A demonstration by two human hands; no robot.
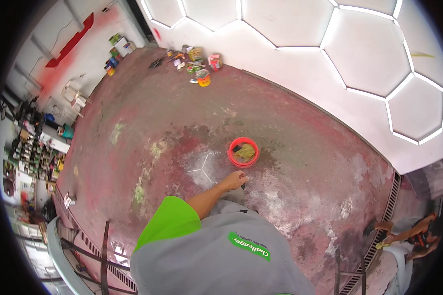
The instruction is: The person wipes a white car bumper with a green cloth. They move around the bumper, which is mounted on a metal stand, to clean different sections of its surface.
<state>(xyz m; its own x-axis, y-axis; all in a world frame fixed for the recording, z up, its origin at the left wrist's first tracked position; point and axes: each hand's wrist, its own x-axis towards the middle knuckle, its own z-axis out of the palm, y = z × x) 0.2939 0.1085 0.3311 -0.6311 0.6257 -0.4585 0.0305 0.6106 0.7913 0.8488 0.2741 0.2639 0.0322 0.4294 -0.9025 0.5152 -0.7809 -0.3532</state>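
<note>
My left hand [235, 180] reaches forward and down from a green sleeve, low over the stained red floor. Its fingers are curled around a small dark object [244, 186] that is too small to identify. Just beyond the hand stands a red bucket [232, 147] with a yellow-green cloth [245, 152] inside. White chalk-like lines [204, 169] meet on the floor just left of the hand. My right hand is not in view.
Several paint cans and tubs [202, 73] cluster by the white hexagon-lit wall at the back. A floor drain grate [390, 209] runs along the right, where another person [408, 236] crouches. Cluttered shelves [32, 152] and a white chair [75, 93] stand at the left.
</note>
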